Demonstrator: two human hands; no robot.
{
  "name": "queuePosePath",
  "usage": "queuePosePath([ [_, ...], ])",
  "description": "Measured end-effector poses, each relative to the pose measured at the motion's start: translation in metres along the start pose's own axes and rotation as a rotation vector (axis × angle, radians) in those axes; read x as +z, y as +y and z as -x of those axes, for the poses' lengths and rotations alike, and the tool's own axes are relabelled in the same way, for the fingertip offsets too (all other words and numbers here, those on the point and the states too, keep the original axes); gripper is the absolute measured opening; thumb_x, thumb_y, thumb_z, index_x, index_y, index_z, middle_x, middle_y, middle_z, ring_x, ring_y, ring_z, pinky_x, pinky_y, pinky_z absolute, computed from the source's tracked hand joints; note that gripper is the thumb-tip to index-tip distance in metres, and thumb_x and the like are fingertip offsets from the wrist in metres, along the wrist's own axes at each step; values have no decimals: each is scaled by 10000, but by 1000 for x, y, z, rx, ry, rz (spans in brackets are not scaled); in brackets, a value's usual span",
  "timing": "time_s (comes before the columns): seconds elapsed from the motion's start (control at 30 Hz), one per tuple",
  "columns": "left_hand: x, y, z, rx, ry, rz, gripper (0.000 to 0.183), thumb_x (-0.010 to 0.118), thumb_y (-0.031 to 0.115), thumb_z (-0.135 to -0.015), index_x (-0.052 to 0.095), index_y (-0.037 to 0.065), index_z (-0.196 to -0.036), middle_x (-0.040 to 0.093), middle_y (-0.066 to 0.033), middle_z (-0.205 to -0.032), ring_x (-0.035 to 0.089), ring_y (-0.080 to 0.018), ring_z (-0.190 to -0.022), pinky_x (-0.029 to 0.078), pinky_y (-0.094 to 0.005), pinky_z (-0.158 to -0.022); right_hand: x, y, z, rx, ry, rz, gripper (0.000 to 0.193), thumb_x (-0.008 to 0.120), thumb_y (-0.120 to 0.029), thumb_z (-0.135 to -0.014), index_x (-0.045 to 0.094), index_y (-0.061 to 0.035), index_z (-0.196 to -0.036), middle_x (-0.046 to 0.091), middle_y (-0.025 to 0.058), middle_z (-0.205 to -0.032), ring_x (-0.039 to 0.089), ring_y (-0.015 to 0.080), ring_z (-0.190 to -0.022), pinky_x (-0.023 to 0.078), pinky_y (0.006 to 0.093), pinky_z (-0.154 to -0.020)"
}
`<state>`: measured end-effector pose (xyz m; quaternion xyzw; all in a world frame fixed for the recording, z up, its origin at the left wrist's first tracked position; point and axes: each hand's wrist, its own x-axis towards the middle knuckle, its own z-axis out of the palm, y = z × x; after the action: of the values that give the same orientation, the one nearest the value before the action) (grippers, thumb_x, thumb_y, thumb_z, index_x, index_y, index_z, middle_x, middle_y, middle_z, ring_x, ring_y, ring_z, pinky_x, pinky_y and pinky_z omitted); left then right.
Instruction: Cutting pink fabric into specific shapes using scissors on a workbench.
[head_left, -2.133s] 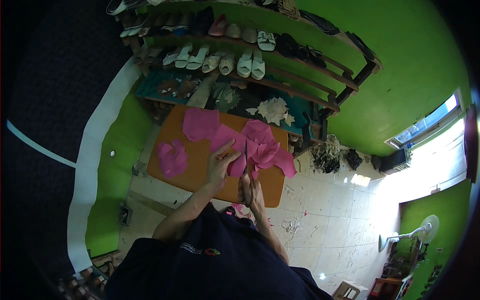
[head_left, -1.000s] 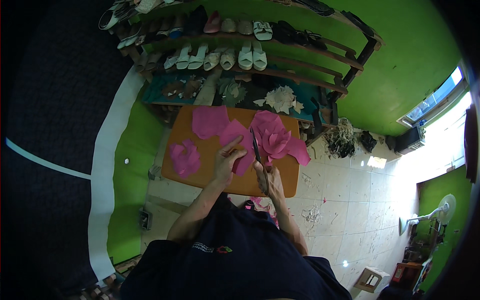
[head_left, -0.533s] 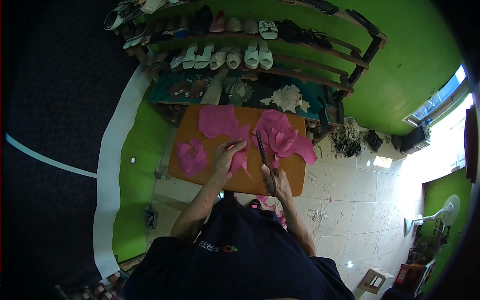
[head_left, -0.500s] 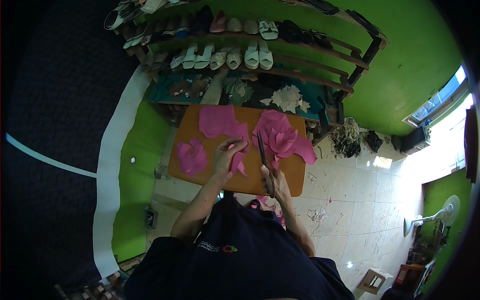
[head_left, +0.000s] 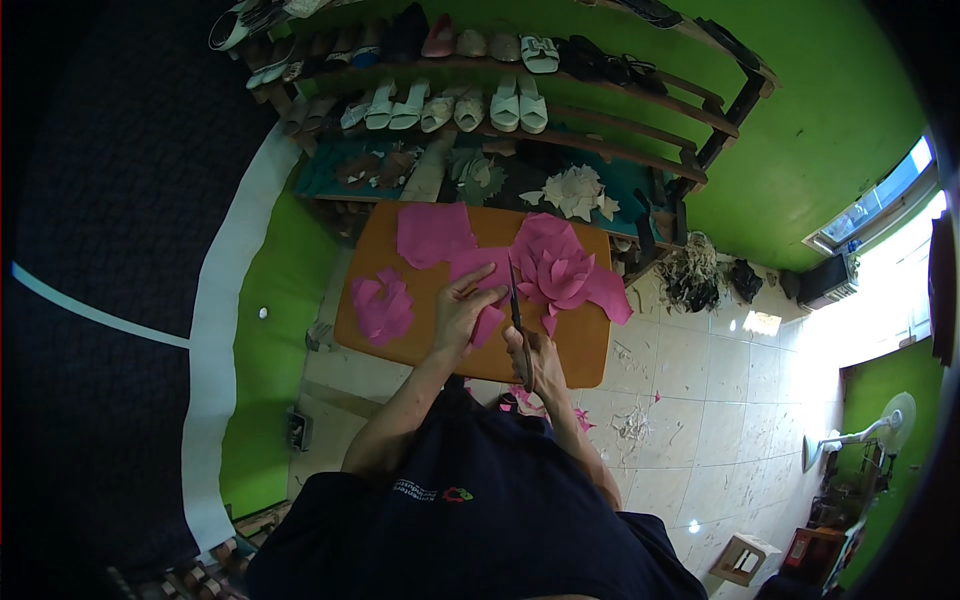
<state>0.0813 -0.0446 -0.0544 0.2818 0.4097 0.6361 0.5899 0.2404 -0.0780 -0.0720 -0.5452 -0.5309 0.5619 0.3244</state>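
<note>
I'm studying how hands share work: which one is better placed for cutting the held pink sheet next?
Probably the right hand: it holds the scissors, blades beside the pink sheet, which the left hand holds.

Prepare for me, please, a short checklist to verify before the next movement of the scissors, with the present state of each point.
1. Scissors held in the right hand: ok.
2. Pink piece held in the left hand: ok.
3. Left fingers safely away from the blades: cannot tell; they look close together in this view.
4. Blades apart from the flower-like pink pile: cannot tell; they appear right at its left edge.
5. Curled pink piece, at the left of the orange table, apart from the blades: ok.
6. Floor free of scraps: not ok; pale scraps lie on it.
</note>
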Motion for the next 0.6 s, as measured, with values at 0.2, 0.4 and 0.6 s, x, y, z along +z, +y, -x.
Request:
queuePosePath([
  [0.2, -1, 5, 3, -5, -28, -31, 480, 695, -54, -853, 549, -75, -1310, 705, -158, -1010, 706, -158, -856, 587, -250, -762, 1, 11, -5, 57, 6, -3, 731, 636, -661, -859, 554, 39, -668, 411, 36, -514, 418, 122, -497, 350, 357, -454],
  [0.4, -11, 7, 0, -24, -47, -63, 558, 699, -61, -837, 530, -11, -1367, 708, -113, -1007, 700, -138, -856, 581, -249, -799, 2, 5, 0, 68, 40, -28, 727, 658, -654, -848, 517, 26, -634, 390, 32, -512, 396, 118, -496, 333, 360, -448],
  [0.6, -17, 18, -12, -24, -118, -105, 683, 709, -70, -806, 473, 38, -1438, 710, -119, -988, 699, -127, -809, 567, -228, -756, -2, 15, -6, 19, 37, 52, 634, 659, -660, -843, 500, -79, -646, 433, -29, -540, 426, 72, -451, 343, 269, -407],
])
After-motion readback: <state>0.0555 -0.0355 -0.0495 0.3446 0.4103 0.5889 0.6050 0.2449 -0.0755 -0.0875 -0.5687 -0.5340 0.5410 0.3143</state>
